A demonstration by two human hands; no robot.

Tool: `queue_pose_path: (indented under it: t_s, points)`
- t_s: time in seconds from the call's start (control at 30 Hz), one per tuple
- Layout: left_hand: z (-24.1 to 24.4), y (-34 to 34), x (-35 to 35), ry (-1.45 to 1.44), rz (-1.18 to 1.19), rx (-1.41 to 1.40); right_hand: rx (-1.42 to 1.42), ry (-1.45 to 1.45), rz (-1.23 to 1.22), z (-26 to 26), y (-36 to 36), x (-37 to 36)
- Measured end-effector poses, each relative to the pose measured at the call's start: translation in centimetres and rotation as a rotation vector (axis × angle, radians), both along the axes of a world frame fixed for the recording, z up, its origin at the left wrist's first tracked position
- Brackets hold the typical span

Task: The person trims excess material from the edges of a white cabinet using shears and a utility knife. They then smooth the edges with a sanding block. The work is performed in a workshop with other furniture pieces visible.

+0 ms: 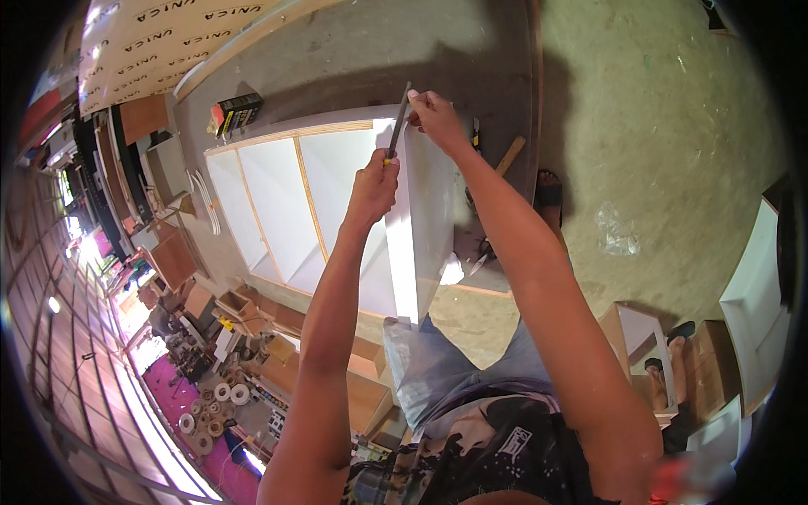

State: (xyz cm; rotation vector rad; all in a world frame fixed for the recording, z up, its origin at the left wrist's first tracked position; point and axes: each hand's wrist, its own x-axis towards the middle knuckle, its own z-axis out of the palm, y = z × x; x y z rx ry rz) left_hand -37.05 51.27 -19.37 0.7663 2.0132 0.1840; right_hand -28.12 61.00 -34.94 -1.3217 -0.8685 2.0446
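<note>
A white-faced cabinet carcass (341, 177) with exposed wood-coloured panel edges lies in front of me, its compartments facing left. My left hand (375, 188) is closed around the handle end of a slim dark metal file (399, 128), where a bit of yellow shows. The file slants over the far corner of the cabinet's white end panel (399, 252). At the file's far end is my right hand (435, 117), thumb against the tip and fingers curled beside the panel. Whether the file touches the panel edge cannot be made out.
A black-and-yellow carton (240, 113) stands beyond the cabinet. Right of it lie a utility knife (475, 134) and a wooden handle (510, 156). Clear plastic wrap (615, 230) is on the floor. Another person's foot (549, 189) shows nearby; a person's legs (669, 372) are at lower right.
</note>
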Motion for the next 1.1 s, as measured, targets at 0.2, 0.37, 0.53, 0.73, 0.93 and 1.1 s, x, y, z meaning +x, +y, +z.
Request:
queue_pose_path:
  t_s: [0.2, 0.37, 0.53, 0.73, 0.93, 1.1]
  points:
    - [-2.7, -1.7, -1.7, 0.151, -0.141, -0.03, 0.157, -0.124, 0.034, -1.0, -0.2, -1.0]
    - [-1.3, -0.8, -0.5, -0.058, 0.01, -0.01, 0.251, -0.199, -0.049, -2.7, 0.6, -1.2]
    - [-1.3, -1.3, -1.3, 0.092, -0.17, -0.108, 0.127, -0.221, 0.018, -0.6, 1.2, -2.0]
    - [-1.2, -0.3, -0.2, 0.218, -0.291, -0.149, 0.218, -0.396, 0.068, -1.1, 2.2, -2.7]
    - [-2.6, 0.2, 0.0, 0.228, -0.329, -0.176, 0.1, -0.452, 0.064, -1.8, 2.3, -3.0]
    - [-3.0, 0.7, 0.2, 0.22, -0.309, -0.195, -0.107, -0.306, -0.024, -1.8, 2.1, -2.0]
